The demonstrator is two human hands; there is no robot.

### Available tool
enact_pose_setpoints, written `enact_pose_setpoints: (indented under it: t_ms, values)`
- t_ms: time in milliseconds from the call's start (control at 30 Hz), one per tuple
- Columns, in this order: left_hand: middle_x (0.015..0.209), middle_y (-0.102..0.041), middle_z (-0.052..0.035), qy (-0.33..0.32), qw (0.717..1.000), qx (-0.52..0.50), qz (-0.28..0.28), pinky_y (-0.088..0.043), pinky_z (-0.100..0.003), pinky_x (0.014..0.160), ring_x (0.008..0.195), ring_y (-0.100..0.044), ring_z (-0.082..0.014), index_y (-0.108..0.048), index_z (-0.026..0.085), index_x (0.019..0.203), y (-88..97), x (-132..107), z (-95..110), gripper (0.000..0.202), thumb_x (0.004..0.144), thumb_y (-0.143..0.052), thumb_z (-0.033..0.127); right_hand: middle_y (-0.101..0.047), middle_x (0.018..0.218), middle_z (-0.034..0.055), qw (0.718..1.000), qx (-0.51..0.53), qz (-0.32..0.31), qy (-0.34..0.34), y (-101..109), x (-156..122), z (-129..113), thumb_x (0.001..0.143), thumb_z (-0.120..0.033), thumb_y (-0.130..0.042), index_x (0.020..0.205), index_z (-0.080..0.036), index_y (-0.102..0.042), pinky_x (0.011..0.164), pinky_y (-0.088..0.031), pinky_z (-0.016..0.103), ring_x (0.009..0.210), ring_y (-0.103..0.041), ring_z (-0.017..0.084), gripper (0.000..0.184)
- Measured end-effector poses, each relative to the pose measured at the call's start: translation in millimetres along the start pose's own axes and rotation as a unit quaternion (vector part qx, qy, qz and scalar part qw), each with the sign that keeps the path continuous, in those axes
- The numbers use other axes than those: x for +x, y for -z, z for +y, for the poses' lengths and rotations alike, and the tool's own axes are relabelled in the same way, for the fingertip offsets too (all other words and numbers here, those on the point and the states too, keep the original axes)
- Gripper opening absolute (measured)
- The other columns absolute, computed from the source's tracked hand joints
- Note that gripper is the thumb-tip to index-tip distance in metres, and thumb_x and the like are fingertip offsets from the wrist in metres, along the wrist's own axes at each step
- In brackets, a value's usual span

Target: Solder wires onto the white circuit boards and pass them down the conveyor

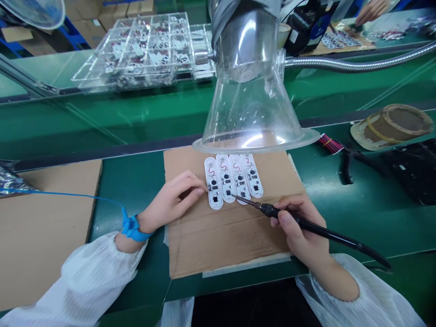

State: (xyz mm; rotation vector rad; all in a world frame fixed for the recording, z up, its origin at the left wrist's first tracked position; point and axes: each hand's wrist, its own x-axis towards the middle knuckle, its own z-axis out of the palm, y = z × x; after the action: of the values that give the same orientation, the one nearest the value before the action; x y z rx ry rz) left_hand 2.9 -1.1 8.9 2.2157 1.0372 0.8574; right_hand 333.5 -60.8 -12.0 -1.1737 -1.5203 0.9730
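Note:
Several white, round-ended circuit boards (215, 200) lie side by side on a cardboard sheet (225, 240), each with a black chip and short red wires. My right hand (301, 227) is closed around the handle of a soldering iron (269, 210). The iron points left, its tip at the lower part of the boards; whether it touches one I cannot tell. At the left edge of the row, my left hand (180, 195) pinches what looks like thin solder wire. A blue wrist strap (134, 228) with a cord is around my left wrist.
A clear funnel-shaped hood (255, 113) on a metal hose (357, 63) hangs just above the boards. Clear compartment trays (146, 50) stand behind. At right are a wire bundle (329, 144) and a tipped brown container (391, 127). Another person's hand (373, 10) shows at top right.

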Motion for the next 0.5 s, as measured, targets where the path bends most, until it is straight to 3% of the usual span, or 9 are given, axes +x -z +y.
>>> enact_pose_setpoints:
  t_ms: [100, 267, 500]
  values:
    - [0.087, -0.064, 0.0018, 0.005, 1.0, -0.013, -0.006, -0.045, -0.022, 0.064, 0.07, -0.057, -0.01, -0.071, 0.022, 0.108, 0.7, -6, -3, 0.012, 0.107, -0.062, 0.013, -0.073, 0.089, 0.0007, 1.0, -0.004, -0.005, -0.005, -11, 0, -5, 0.11, -0.037, -0.07, 0.112, -0.028, -0.069, 0.065, -0.06, 0.024, 0.07, -0.07, 0.015, 0.009]
    - [0.068, -0.045, 0.0101, 0.025, 0.999, -0.025, -0.001, -0.032, -0.018, 0.049, 0.052, -0.04, -0.0059, -0.058, 0.02, 0.097, -5.6, -13, 1, 0.01, 0.101, -0.066, 0.014, -0.073, 0.084, 0.0, 1.0, -0.003, -0.029, -0.006, -22, 5, -7, 0.11, -0.041, -0.068, 0.107, -0.027, -0.068, 0.062, -0.057, 0.023, 0.065, -0.067, 0.014, 0.014]
    - [0.071, -0.049, 0.0087, 0.024, 0.998, -0.042, -0.035, -0.034, -0.017, 0.049, 0.054, -0.042, -0.0064, -0.057, 0.021, 0.098, -7.0, -13, 2, 0.007, 0.101, -0.059, 0.014, -0.071, 0.081, -0.0007, 0.999, -0.014, -0.034, 0.002, -20, 6, -5, 0.111, -0.041, -0.067, 0.102, -0.026, -0.067, 0.059, -0.055, 0.022, 0.065, -0.067, 0.013, 0.017]
